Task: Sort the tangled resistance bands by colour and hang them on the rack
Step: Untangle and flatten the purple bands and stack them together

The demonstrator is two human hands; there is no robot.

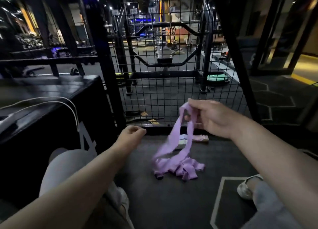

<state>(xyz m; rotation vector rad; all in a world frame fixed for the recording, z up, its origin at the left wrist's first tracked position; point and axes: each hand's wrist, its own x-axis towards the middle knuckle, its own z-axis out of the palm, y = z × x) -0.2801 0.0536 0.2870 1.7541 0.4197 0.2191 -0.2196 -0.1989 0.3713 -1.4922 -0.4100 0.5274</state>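
A tangle of purple resistance bands (pixel 179 168) lies on the dark floor between my feet. My right hand (pixel 210 117) grips one purple band at its top and lifts it, so two strands hang down blurred to the pile. My left hand (pixel 130 134) hovers to the left of the bands with fingers loosely curled, holding nothing. Behind the hanging strands, a small stack of pale and pink bands (pixel 194 138) lies on the floor at the foot of the black wire-grid rack (pixel 172 91).
A black padded box (pixel 43 108) with a white cord on it stands at my left. My knees and white shoes (pixel 247 187) frame the floor patch. Gym machines stand beyond the grid.
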